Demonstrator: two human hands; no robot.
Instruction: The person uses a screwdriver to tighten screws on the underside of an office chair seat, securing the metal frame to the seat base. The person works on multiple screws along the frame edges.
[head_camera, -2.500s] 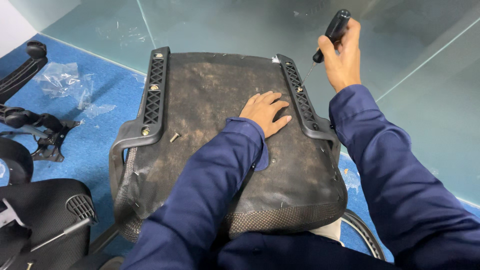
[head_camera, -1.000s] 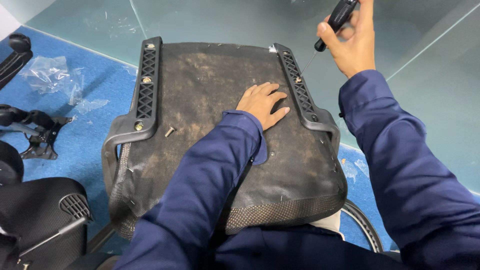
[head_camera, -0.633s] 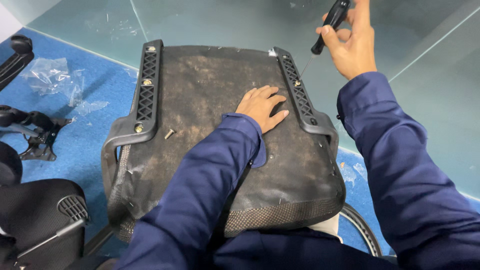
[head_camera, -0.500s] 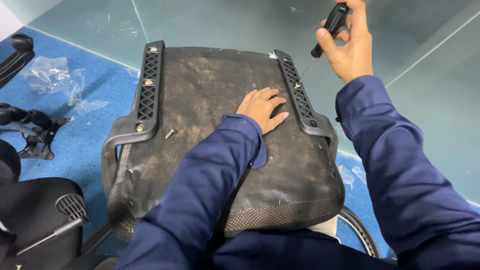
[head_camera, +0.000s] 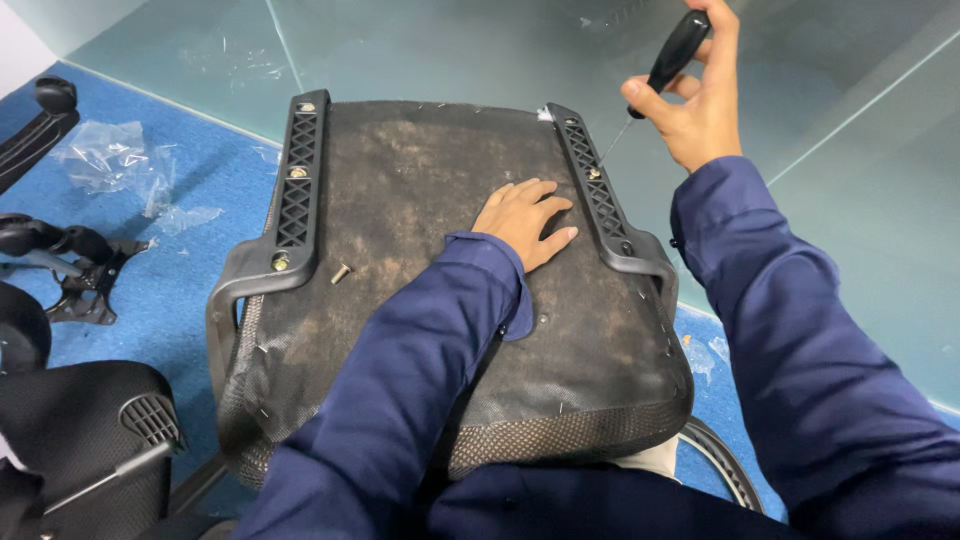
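Note:
An upturned chair seat (head_camera: 420, 210) with a dusty dark underside lies in front of me. A black armrest bracket (head_camera: 292, 200) is on its left side, another black bracket (head_camera: 605, 205) on its right. My left hand (head_camera: 523, 218) rests flat on the seat underside beside the right bracket, holding nothing. My right hand (head_camera: 695, 100) grips a black-handled screwdriver (head_camera: 665, 65) whose thin shaft slants down to a screw near the top of the right bracket. A loose screw (head_camera: 340, 272) lies on the seat by the left bracket.
Blue carpet (head_camera: 170, 290) lies under the seat and a glass wall (head_camera: 430, 45) stands beyond it. Crumpled clear plastic (head_camera: 110, 165) and black chair parts (head_camera: 60, 260) lie at the left. A black mesh chair piece (head_camera: 85, 440) is at the lower left.
My right hand has come down with the screwdriver, so that its tip now reaches the right bracket. My left hand stays flat on the seat.

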